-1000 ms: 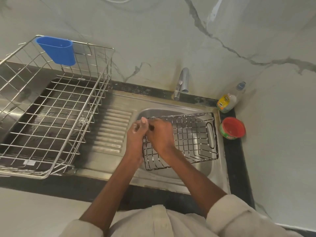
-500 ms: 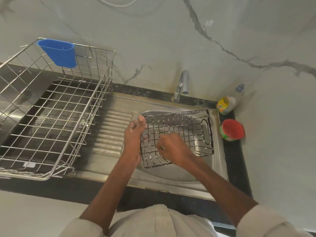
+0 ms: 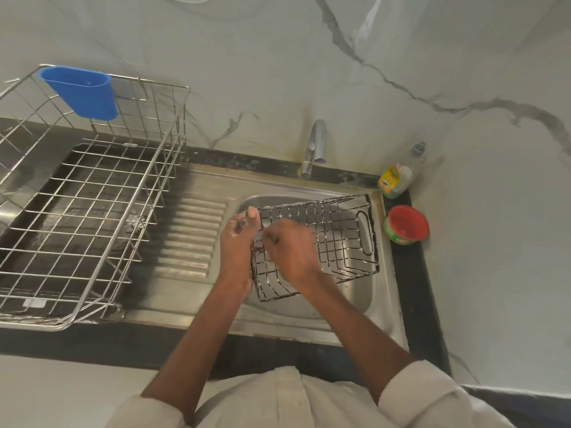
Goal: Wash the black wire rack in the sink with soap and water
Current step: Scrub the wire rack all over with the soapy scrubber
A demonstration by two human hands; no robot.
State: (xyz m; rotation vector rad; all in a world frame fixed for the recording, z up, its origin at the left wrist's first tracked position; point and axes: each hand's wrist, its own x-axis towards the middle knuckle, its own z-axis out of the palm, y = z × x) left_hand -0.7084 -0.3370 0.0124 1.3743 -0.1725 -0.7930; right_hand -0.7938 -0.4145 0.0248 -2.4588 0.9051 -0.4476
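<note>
Hard to make out: the right hand [image 3: 290,251] is motion-blurred over the near-left part of the black wire rack [image 3: 333,242]; its fingers are curled, something small and dark shows at them, but what it holds — if anything — I cannot tell.
Left hand [image 3: 236,242]: grips the rack's left edge, thumb up along the wire, white suds on the fingers.
Rack: tilted in the sink [image 3: 364,307], left end raised, right end with its oval handle loop toward the far right of the basin; its bottom wires are partly hidden behind both hands.
Sink contents: only the rack is visible in the basin; the tap [image 3: 315,146] stands at the far edge, and no running water can be made out.
Dish basket [image 3: 92,211]: silver wire, on the left counter beside the ribbed drainboard, cut off at the left edge; a blue cup holder [image 3: 82,92] hangs on its far rim — its inside cannot be seen.
Right counter: a soap bottle [image 3: 397,177] and a red-lidded green tub [image 3: 406,225], closed.
</note>
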